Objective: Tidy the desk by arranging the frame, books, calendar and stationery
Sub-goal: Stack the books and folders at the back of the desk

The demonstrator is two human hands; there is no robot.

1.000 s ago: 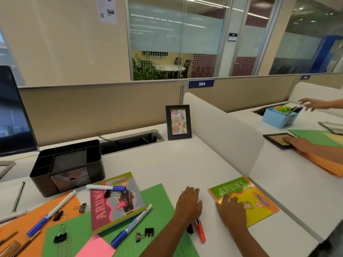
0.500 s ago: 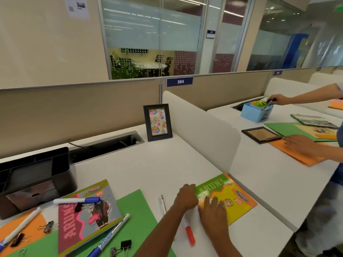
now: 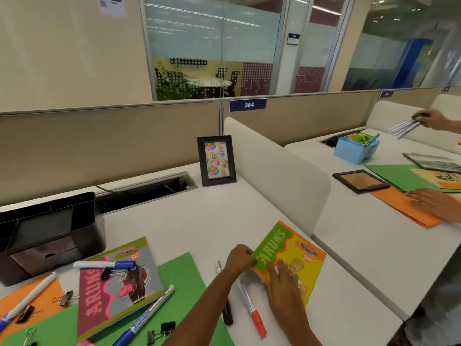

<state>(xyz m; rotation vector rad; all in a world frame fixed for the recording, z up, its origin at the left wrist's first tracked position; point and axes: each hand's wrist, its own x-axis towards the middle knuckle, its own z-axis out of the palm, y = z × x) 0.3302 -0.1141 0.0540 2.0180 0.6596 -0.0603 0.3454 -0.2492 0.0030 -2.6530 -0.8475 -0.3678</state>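
Note:
A green, orange and yellow book (image 3: 296,255) lies at the right of my white desk (image 3: 199,221). My left hand (image 3: 240,258) pinches its near left corner and lifts that edge. My right hand (image 3: 282,283) rests flat on the cover with straight fingers. A black picture frame (image 3: 216,160) stands upright at the back by the white divider (image 3: 274,171). A second book, grey and maroon (image 3: 117,288), lies on green paper (image 3: 179,283) to the left. A red-capped marker (image 3: 253,313) lies under my arms.
A black desk organiser (image 3: 50,236) stands at left. Blue-capped markers (image 3: 104,264), binder clips (image 3: 161,332) and orange paper (image 3: 47,295) lie scattered at the lower left. On the desk beyond the divider another person's hands work near a blue box (image 3: 355,151) and a flat frame (image 3: 360,181).
My left hand moved right from the markers to the book's corner and took hold of it. My right hand slid over the cover. The neighbour's far hand lifted several pens.

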